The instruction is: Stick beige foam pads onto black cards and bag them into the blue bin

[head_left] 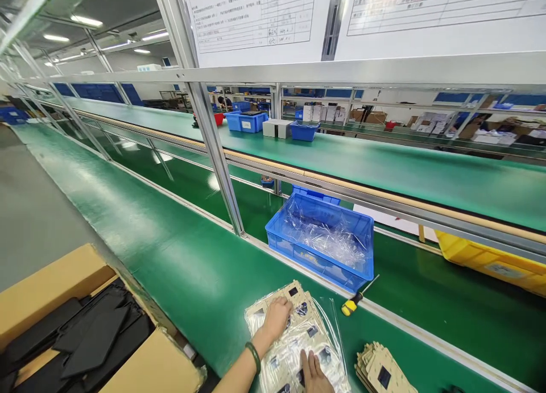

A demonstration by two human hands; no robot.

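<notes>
A stack of flat beige panels [294,291] with dark rectangular cutouts lies on the green bench, partly under clear plastic film. My left hand [278,318], with a green bangle at the wrist, rests on the upper part of the stack; its fingers are curled down on the panels, and what they hold, if anything, is hidden. Lower on the stack, my right hand [314,375] lies on the film with its fingers spread and nothing in them. A second pile of beige pieces [381,368] sits to the right of the film.
Behind the stack stands a blue bin [315,260] of clear plastic film. A yellow-and-black screwdriver [352,304] lies by its corner. At the lower left, a cardboard box [55,285] holds black pieces. A metal post [217,160] rises from the bench; a yellow bin [490,262] is at right.
</notes>
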